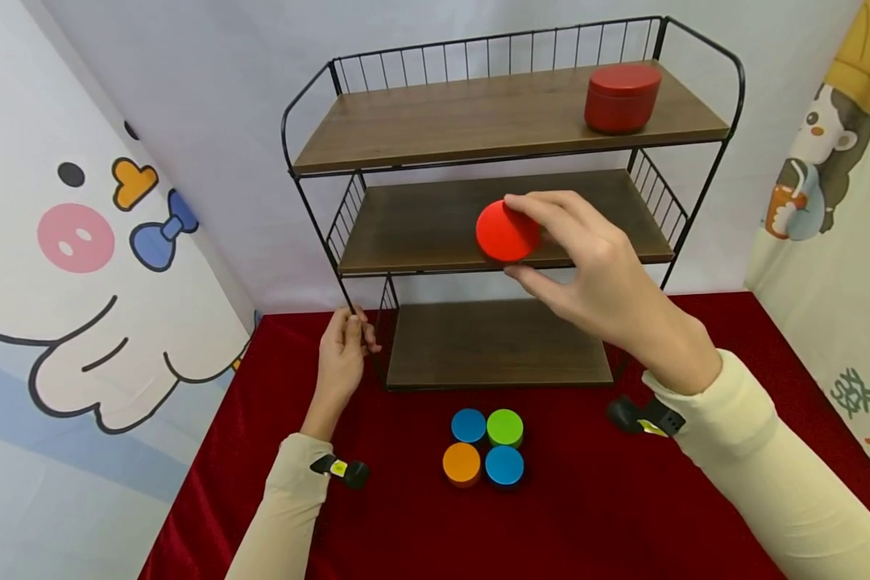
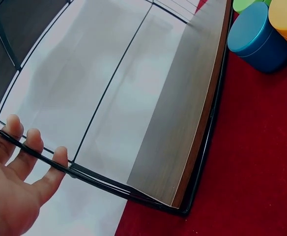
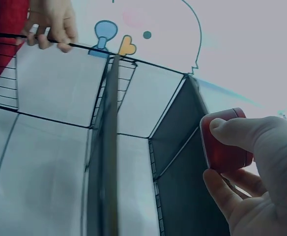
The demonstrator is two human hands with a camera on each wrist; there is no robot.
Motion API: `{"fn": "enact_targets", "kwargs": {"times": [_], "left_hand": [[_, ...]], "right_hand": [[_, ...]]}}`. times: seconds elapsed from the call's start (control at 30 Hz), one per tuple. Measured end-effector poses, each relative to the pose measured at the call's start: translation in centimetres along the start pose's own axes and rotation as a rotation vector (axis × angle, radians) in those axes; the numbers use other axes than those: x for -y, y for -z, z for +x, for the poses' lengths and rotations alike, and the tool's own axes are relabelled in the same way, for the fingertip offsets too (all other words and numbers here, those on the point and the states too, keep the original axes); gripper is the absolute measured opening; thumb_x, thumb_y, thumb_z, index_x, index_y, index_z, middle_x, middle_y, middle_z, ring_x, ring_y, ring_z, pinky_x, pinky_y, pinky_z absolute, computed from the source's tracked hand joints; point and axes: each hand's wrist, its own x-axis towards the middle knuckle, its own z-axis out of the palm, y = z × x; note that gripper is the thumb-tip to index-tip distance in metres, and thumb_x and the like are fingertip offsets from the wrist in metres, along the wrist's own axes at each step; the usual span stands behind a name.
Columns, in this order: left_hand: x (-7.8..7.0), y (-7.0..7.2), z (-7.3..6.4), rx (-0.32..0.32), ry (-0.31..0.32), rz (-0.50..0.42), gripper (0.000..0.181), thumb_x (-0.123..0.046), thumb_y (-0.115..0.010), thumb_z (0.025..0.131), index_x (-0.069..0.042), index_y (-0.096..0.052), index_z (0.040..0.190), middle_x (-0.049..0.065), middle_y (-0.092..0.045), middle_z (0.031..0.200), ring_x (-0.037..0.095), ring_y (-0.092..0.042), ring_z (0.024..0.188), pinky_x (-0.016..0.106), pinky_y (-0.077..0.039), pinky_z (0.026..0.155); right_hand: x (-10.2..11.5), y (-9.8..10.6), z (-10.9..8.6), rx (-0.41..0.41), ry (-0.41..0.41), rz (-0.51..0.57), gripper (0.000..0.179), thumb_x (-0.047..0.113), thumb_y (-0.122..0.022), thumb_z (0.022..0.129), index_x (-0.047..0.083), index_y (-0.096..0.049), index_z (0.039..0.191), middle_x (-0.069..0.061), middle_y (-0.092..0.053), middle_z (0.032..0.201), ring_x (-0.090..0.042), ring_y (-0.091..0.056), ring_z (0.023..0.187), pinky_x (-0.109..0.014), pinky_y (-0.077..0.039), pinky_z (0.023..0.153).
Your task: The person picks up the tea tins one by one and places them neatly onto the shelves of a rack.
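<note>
Pinching a red tin (image 1: 506, 232) between thumb and fingers of the right hand (image 1: 598, 262), held up in front of the rack (image 1: 500, 342) and overlapping the middle shelf (image 1: 413, 221) in the head view. Gripping the rack's left side post (image 1: 317, 226) with curled fingers of the left hand (image 1: 342, 354). On the top shelf (image 1: 464, 113), near the right end, a red lidded container (image 1: 622, 99). On the red-covered desk (image 1: 587, 515), before the rack, two blue tins (image 1: 504, 466), a green tin (image 1: 505, 428) and an orange tin (image 1: 461, 464), close together.

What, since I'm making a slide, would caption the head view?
Left hand grips a three-tier rack; right hand holds a round red container before it, with four more containers below.
</note>
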Motion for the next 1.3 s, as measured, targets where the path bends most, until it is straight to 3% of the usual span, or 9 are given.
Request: {"fn": "enact_targets", "kwargs": {"times": [0.43,0.7,0.87,1.07,1.3], "left_hand": [[-0.2,0.2,0.3,-0.004,0.006,0.0,0.032,-0.021,-0.035,0.113,0.008,-0.047,0.11,0.028,-0.049,0.083,0.02,-0.056,0.075,0.024,-0.059,0.068],[-0.1,0.2,0.2,0.005,0.029,0.015,0.026,-0.021,-0.034,0.113,0.0,-0.049,0.108,0.027,-0.05,0.085,0.017,-0.056,0.076,0.025,-0.059,0.07],[-0.1,0.2,0.0,0.01,0.036,0.017,0.031,-0.021,-0.034,0.113,0.006,-0.048,0.111,0.027,-0.049,0.085,0.016,-0.056,0.077,0.025,-0.06,0.071],[-0.1,0.2,0.0,0.011,0.034,0.018,0.024,-0.023,-0.034,0.113,-0.005,-0.05,0.108,0.026,-0.05,0.085,0.017,-0.056,0.078,0.026,-0.06,0.071],[0.0,0.3,0.1,0.017,0.028,0.024,0.024,-0.021,-0.034,0.113,-0.004,-0.05,0.108,0.028,-0.05,0.086,0.02,-0.056,0.08,0.026,-0.06,0.072]], "right_hand": [[0.8,0.4,5.6,-0.03,0.163,0.002,0.058,0.004,-0.083,0.086,-0.005,-0.058,0.138,-0.024,-0.062,0.131,-0.033,-0.064,0.12,-0.042,-0.059,0.098],[0.7,0.0,7.9,-0.004,0.184,-0.012,0.056,0.005,-0.079,0.09,-0.005,-0.057,0.14,-0.023,-0.061,0.135,-0.031,-0.061,0.123,-0.038,-0.053,0.107],[0.7,-0.4,9.5,0.01,0.157,0.003,0.052,0.004,-0.077,0.092,-0.004,-0.057,0.14,-0.021,-0.061,0.135,-0.029,-0.06,0.125,-0.036,-0.051,0.11],[0.8,-1.1,11.4,0.058,0.07,-0.005,0.053,0.005,-0.074,0.094,-0.003,-0.055,0.142,-0.02,-0.06,0.136,-0.027,-0.06,0.124,-0.033,-0.053,0.107],[0.4,-1.6,12.5,0.107,0.012,-0.024,0.054,0.006,-0.072,0.095,-0.003,-0.052,0.145,-0.02,-0.059,0.136,-0.026,-0.061,0.123,-0.03,-0.054,0.104]]}}
